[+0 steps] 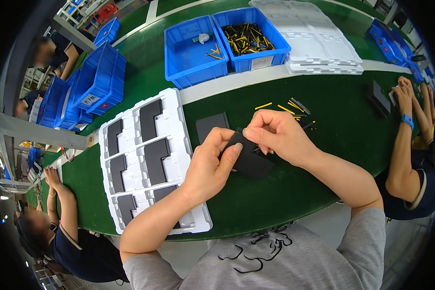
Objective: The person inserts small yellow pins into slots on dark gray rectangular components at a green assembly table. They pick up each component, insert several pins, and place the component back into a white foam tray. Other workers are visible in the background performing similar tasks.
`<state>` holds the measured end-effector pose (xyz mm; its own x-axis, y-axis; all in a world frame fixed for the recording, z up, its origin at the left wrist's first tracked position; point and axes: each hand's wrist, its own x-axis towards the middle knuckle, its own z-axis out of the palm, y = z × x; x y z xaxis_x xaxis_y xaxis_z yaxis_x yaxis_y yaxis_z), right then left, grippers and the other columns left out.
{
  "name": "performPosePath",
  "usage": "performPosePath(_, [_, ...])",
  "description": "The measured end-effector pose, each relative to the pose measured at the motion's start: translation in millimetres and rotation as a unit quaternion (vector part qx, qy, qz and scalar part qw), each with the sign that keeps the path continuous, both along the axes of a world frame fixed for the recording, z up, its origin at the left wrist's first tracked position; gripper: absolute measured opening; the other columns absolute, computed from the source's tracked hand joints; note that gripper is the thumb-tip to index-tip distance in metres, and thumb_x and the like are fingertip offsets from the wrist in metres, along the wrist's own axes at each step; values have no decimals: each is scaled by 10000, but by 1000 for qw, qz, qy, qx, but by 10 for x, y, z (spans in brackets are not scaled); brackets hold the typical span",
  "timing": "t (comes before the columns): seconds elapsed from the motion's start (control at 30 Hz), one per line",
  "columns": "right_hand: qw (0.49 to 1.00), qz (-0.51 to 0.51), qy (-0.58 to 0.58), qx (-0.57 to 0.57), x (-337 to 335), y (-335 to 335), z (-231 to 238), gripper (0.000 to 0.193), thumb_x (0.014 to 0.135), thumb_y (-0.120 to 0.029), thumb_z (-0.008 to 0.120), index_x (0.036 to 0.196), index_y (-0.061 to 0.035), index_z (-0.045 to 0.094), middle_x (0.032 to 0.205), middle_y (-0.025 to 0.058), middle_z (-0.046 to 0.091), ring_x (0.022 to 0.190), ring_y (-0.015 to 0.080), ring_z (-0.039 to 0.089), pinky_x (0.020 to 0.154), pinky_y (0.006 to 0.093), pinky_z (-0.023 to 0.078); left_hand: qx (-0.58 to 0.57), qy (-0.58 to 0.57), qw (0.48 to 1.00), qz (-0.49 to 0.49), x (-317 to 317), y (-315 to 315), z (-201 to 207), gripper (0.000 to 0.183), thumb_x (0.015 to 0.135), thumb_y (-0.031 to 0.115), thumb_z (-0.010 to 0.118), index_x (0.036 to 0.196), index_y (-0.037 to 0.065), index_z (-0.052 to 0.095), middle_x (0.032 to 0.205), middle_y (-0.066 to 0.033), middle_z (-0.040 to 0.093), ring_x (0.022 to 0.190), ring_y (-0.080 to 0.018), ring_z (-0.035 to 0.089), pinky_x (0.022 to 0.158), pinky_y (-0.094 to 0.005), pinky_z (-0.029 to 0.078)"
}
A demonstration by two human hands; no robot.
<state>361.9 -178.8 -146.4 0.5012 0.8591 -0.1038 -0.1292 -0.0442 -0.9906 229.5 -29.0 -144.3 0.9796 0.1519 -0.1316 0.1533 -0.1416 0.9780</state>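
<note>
My left hand (211, 162) is closed on a flat black block (250, 162), its thumb pressed on the upper face. The block is held tilted above the green table. At the block's far edge my right hand (278, 135) pinches with thumb and forefinger; what lies between the fingertips is hidden. A small dark bit shows on the block just below those fingers. Behind my left hand, another flat black block (210, 124) lies on the table. Short yellow and black strips (291, 106) are scattered beyond my right hand.
Left stands a white tray (181, 130) with several black L-shaped blocks (152, 118). Beyond are a blue bin (188, 72) with few strips, a blue bin (256, 60) full of them, and stacked white trays (319, 38). Co-workers' arms (403, 150) show on both sides.
</note>
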Motion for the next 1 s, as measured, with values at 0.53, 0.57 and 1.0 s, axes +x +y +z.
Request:
performPosePath(0.53, [914,22,-368,-172,829,-490,191,88,749,-4,640,837,-12,645,773,73,647,709,170,610,670,293,494,57,42,990,120,132,467,101,254,953,145,564,1194,79,610,974,-19,658,772,-60,585,590,-211,479])
performPosePath(0.57, [904,27,-384,-189,856,-535,170,121,723,5,641,841,-23,649,796,79,634,729,207,609,674,316,493,113,19,985,126,144,530,72,241,942,133,580,1168,59,619,970,-23,658,780,-66,587,619,-215,477])
performPosePath(1.0, [834,10,-497,-239,702,-465,71,92,857,-97,594,845,-22,542,856,87,567,789,264,570,708,365,457,550,-88,824,-107,27,603,102,843,581,367,843,1301,88,507,1268,-116,502,1166,-323,466,1040,-443,327])
